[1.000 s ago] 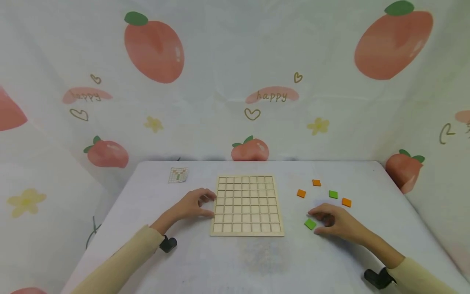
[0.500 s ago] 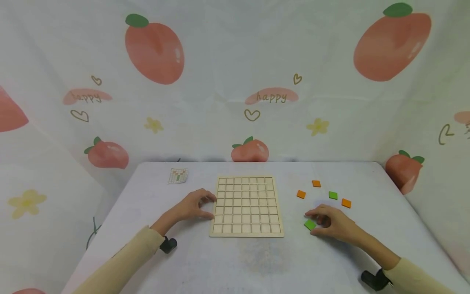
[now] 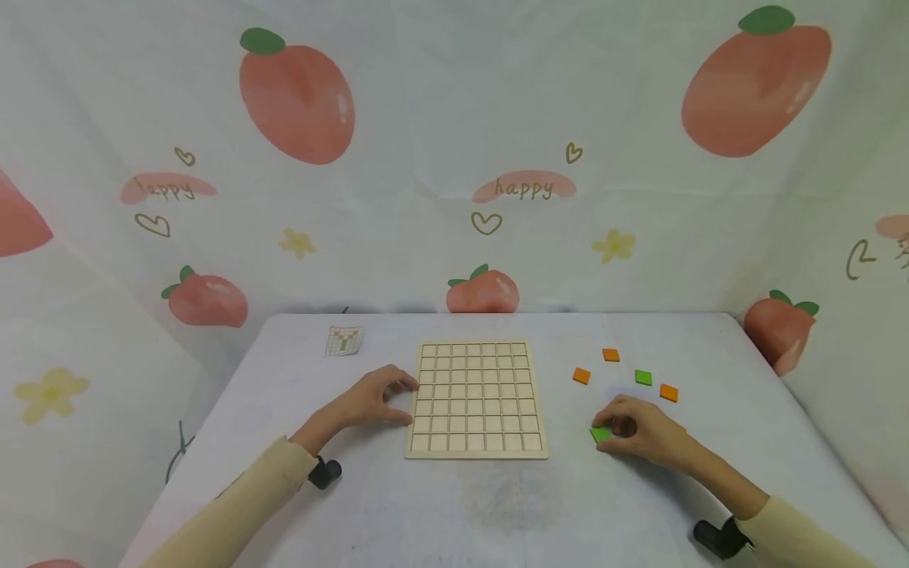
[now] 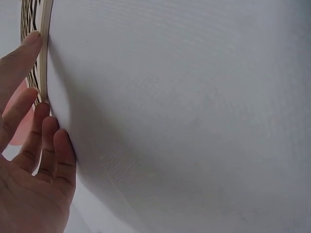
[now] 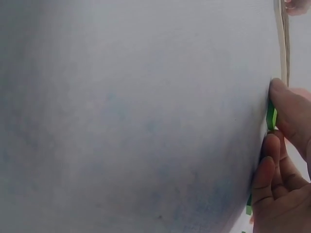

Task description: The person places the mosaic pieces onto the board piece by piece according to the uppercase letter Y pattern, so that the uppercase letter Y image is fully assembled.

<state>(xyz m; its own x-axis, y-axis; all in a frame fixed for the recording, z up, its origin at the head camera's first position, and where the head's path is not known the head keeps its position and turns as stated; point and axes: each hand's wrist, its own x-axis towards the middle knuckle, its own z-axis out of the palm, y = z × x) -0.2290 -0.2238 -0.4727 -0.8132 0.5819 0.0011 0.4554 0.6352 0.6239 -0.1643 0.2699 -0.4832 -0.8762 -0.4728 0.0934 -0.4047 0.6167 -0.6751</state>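
A pale wooden board with a square grid (image 3: pixel 476 455) lies mid-table. My left hand (image 3: pixel 372 394) is at its left edge, thumb and fingers spread; in the left wrist view, the thumb and fingertips touch the board's side. Right of the board, my right hand (image 3: pixel 642 430) pinches a small green square tile (image 3: pixel 599 435) between thumb and fingers, low over the tabletop. The right wrist view shows this green tile (image 5: pixel 271 116) edge-on between thumb and forefinger, its face mostly hidden.
Beyond the right hand lie another green tile (image 3: pixel 643 378) and orange tiles: one farthest back (image 3: pixel 611 355), one nearer the board, one to the right. A small card with a coloured grid pattern (image 3: pixel 344 341) is at the back left. A printed curtain hangs behind the table.
My right hand has shifted slightly left, and its thumb and fingers have closed on the green tile. My left hand has stayed at the board's edge.
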